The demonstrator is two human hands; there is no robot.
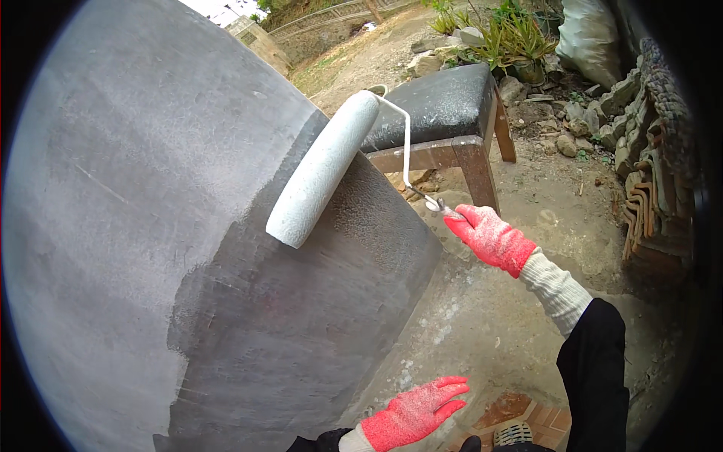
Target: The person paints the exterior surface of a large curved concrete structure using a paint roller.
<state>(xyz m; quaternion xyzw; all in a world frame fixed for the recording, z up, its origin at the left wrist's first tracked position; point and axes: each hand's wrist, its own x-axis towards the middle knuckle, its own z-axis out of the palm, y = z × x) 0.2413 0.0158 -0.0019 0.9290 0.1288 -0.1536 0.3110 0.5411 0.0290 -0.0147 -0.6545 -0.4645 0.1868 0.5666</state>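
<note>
My right hand (pixel 493 237), in a red glove with a pale knit cuff, is closed round the handle of a paint roller (pixel 325 167). The roller's thick white sleeve lies over a grey wall (pixel 143 151), near its right edge; whether it touches the surface I cannot tell. Dark, damp-looking grey covers the wall's lower right part, while the rest is paler. Low in the view, my left hand (pixel 414 414), also red-gloved and dusty, has its fingers stretched out and holds nothing. It is beside the wall's lower edge.
Behind the roller stands a wooden stool (pixel 471 154) with a black, white-spotted seat. Stacked roof tiles (pixel 655 215) line the right side, near rocks (pixel 566 145), plants (pixel 520 45) and a white sack (pixel 589 41). Brick-patterned paving (pixel 544 422) shows by my foot.
</note>
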